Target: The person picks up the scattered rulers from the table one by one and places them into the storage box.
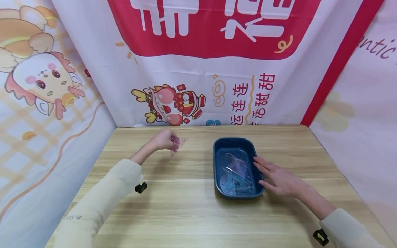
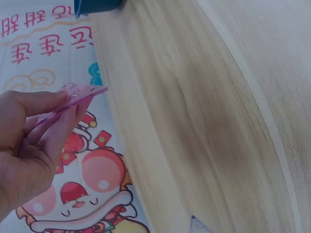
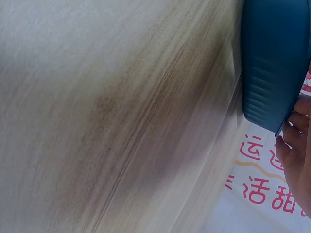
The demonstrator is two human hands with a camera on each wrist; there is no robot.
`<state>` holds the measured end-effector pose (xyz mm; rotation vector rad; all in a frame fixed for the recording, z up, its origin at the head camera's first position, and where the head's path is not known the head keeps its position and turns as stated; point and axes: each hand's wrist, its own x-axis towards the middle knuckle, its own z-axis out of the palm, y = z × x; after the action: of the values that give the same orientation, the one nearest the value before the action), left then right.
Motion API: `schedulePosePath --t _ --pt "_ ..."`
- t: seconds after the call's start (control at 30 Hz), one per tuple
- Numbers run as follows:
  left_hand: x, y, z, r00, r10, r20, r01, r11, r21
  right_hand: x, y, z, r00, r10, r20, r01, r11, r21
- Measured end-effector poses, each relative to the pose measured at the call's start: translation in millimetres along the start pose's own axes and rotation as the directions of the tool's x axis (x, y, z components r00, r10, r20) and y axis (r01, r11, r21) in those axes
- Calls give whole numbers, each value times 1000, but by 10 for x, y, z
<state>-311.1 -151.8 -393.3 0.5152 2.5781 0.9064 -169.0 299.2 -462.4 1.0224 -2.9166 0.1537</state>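
In the head view my left hand (image 1: 167,140) pinches a pink see-through set square (image 1: 182,143) between thumb and fingers, above the back left of the table. The left wrist view shows the set square (image 2: 80,96) nearly edge-on, thumb on one face and fingers on the other. My right hand (image 1: 280,177) rests with spread, fairly straight fingers on the right rim of a dark blue box (image 1: 218,187). Inside the box lie several clear plastic drawing pieces (image 1: 237,172), bluish and purplish, overlapping. The right wrist view has the right fingers (image 3: 294,127) at the rim of the box (image 3: 274,63).
The wood-grain table (image 1: 186,213) meets a printed cloth backdrop (image 1: 192,69) along its back edge, with more cloth at both sides. A clear pointed corner (image 2: 198,225) of some flat piece shows at the bottom of the left wrist view.
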Motion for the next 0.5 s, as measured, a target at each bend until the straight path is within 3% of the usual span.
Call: schedulePosePath --t 0.33,0.5 --pt "-109 318 158 995 93 47 -95 995 40 -6 -3 -7 1000 11 -13 -11 1000 -4" --pt "-155 497 247 990 122 64 -125 991 51 -4 -26 -16 999 33 18 -33 999 8"
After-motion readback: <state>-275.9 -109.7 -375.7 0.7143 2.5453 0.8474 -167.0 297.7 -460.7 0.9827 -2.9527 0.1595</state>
